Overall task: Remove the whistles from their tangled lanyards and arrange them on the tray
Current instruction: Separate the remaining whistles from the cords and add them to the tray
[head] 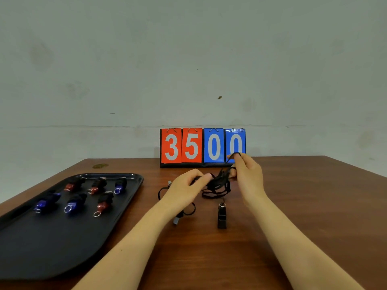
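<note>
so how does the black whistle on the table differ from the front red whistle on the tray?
The black whistle is all black, lies on the table, and is tied to the tangled lanyard. The red whistle is red and black, freed, and lies on the tray. Both carry a metal ring.

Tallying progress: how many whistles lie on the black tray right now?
6, on the black plastic tray. Back row: red, red, blue. Front row: blue, blue, red. None seems hidden.
</note>
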